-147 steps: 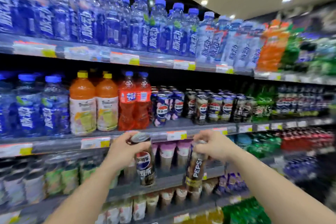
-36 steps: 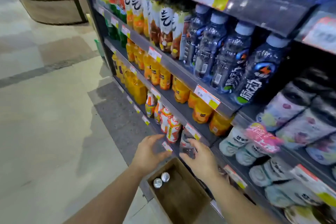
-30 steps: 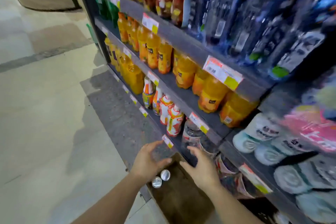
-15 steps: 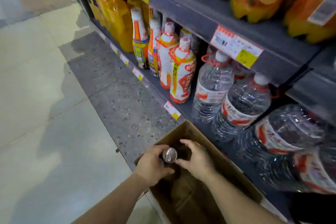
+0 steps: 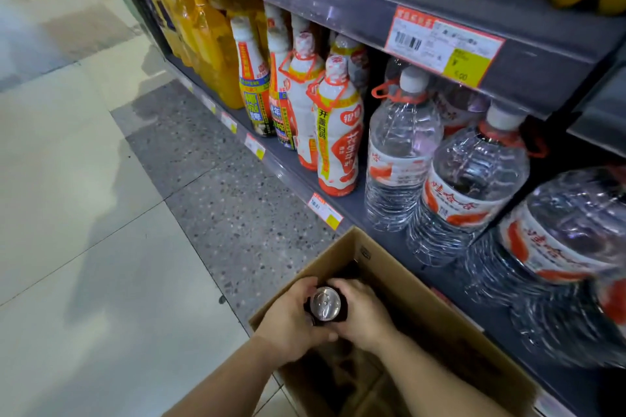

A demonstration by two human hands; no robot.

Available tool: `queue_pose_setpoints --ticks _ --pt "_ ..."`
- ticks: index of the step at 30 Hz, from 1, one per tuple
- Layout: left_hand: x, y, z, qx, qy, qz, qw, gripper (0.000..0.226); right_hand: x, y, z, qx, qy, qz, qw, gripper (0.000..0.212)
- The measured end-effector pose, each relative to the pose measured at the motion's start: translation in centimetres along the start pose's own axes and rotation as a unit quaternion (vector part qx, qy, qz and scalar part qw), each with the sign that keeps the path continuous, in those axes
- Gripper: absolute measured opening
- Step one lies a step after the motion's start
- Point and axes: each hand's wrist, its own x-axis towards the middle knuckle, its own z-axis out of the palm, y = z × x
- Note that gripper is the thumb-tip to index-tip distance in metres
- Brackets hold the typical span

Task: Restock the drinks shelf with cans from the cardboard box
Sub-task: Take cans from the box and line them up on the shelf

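Both hands, left and right, gripped one upright can between them at the cardboard box's far corner, below the shelf.

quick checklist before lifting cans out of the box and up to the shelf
1. Left hand curled around a can: cannot tell, its can is hidden.
2. Right hand wrapped on the visible can: ok.
3. Can upright, silver top up: ok.
4. Cardboard box open, rim clear above the hands: ok.
5. Second can in hand: cannot tell, only one top shows.
6. Free gap on the can shelf: cannot tell, out of view.
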Motion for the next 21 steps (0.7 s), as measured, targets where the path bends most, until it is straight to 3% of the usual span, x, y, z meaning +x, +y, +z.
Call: queue_pose_setpoints --ticks 5,8,11,14,21 --pt "0.2 -0.4 -0.5 0.003 -0.016 -0.016 1.000 0.110 0.2 0.2 0.8 0.067 0.002 0.004 0.998 0.061" --pt "-0.2 0.6 -1.8 0.091 -0.077 0.009 0.993 0.092 -0.7 0.8 -0.6 0.084 0.017 0.016 0.996 0.050" --pt "-0.1 1.7 -2.9 0.219 -0.142 0.051 0.964 0.078 -1.6 1.4 -2.8 0.063 0.013 0.017 0.998 0.059" --pt "0.4 1.8 -3.2 0.271 -0.197 0.063 0.940 0.075 -2.9 1.6 -4.8 0.046 0.021 0.017 0.999 0.066" --pt "0.2 1.6 -4.4 0.205 -0.204 0.098 0.952 0.080 -5.1 0.2 -5.7 0.069 0.042 0.013 0.997 0.062"
